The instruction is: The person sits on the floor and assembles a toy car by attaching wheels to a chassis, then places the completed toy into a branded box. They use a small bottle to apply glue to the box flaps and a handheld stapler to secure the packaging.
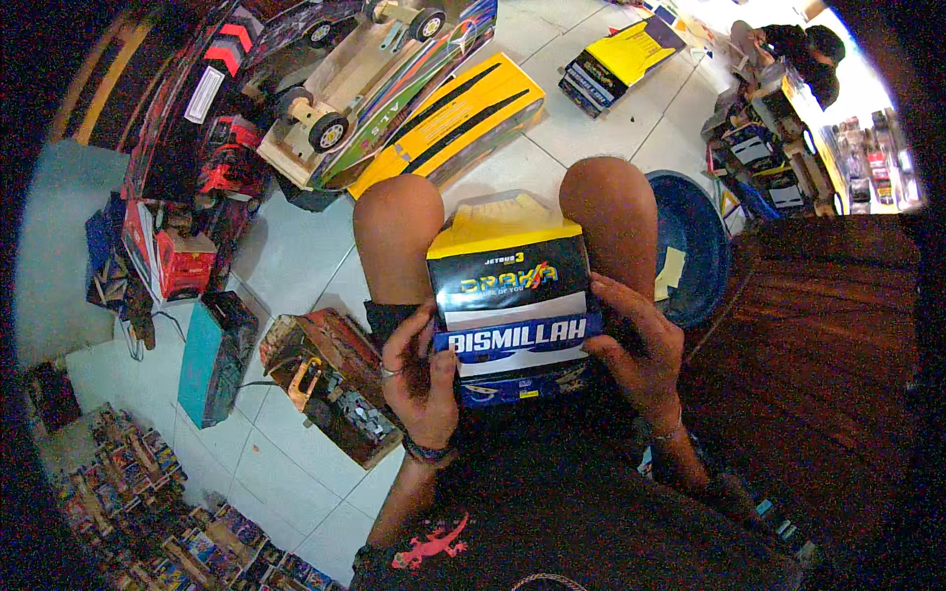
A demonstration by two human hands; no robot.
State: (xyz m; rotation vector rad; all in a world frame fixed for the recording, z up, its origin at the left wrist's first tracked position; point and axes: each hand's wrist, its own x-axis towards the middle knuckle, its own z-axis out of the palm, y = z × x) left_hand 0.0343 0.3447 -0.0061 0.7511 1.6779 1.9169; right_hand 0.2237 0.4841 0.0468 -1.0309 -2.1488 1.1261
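Note:
A toy bus (505,236) with a yellow roof and a black and blue end rests between my raised knees, that end facing me. Across it runs a blue strip (518,338) with white lettering. My left hand (419,384) grips the left edge, its thumb pointing up beside the strip's end. At the opposite side, my right hand (641,345) has its fingers along the edge and its thumb at the strip's right end. The far part of the bus body is foreshortened, and my fingertips on its sides are partly hidden.
Ahead lie a yellow toy bus (448,128) and an upturned wooden vehicle body with wheels (320,128). A blue basin (702,246) stands beside my right knee. To my left are a teal box (209,360) and an open wooden box (330,384). Another person (803,54) is at upper right.

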